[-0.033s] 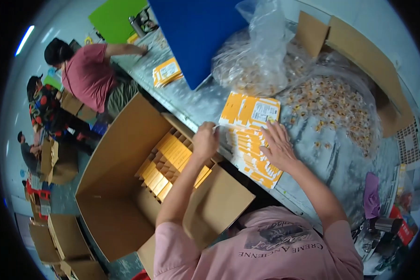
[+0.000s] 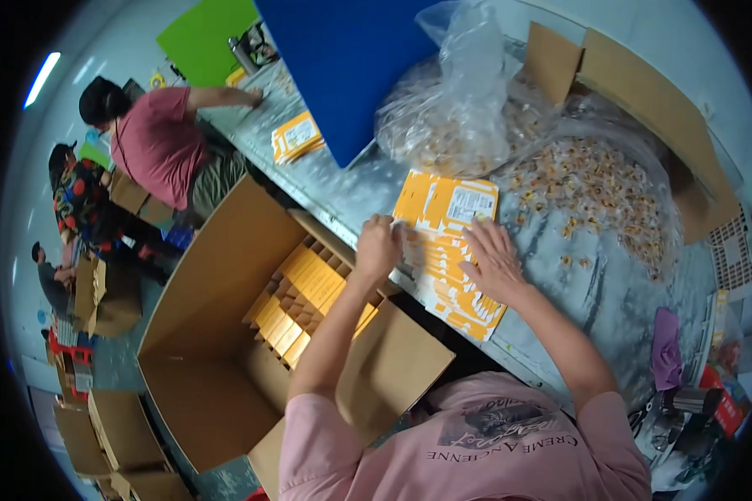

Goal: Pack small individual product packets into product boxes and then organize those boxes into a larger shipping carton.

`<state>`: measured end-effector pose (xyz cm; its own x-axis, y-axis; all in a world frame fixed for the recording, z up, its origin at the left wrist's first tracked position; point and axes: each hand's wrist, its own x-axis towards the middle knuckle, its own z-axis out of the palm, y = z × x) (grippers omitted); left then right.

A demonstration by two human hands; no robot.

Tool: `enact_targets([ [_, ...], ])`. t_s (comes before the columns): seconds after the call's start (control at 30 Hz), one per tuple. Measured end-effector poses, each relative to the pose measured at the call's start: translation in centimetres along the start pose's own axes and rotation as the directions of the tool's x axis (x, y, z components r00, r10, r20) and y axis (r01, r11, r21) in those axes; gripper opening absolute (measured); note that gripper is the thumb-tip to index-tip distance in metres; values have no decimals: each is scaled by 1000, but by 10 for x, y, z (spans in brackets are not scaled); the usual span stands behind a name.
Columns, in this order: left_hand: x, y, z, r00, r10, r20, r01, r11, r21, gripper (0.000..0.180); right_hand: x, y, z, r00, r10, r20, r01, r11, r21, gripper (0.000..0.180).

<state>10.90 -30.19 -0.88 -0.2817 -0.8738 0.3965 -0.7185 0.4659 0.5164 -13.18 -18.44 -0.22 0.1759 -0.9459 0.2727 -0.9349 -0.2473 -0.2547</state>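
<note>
With the left hand [image 2: 378, 248], reaches slightly nearer than in the earlier frame to the flat yellow-and-white cartons [image 2: 443, 257], overlapped along the near edge of the counter [image 2: 551, 275]. Keeps those fingers curled in at the cartons' left side; cannot tell whether pinching anything. With the right hand [image 2: 495, 263], stays on the cartons' right side as before, fingers spread, grasping nothing. Beside the counter's near edge: an open cardboard box [image 2: 200, 401] with yellow boxes [image 2: 316, 280] inside.
</note>
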Motion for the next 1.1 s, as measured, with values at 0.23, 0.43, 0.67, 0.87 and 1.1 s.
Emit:
enact_targets([
  [0.23,58,20,64,978,-173,118,115,917,382,36,-10,10,31,994,73,76,-81,991,110,64],
  [0.43,59,36,67,951,-293,96,238,895,378,36,-35,7,26,996,83,23,-86,978,190,66],
  [0.67,34,71,89,985,-122,121,91,968,233,30,-59,-9,24,996,90,-28,-84,980,178,61],
  [0.87,17,96,57,976,-90,199,160,916,-368,24,-86,18,17,776,563,-285,-224,668,709,52],
  [1.1,-58,167,0,843,67,534,303,760,-575,12,-128,60,-79,798,576,175,-180,-50,982,39],
])
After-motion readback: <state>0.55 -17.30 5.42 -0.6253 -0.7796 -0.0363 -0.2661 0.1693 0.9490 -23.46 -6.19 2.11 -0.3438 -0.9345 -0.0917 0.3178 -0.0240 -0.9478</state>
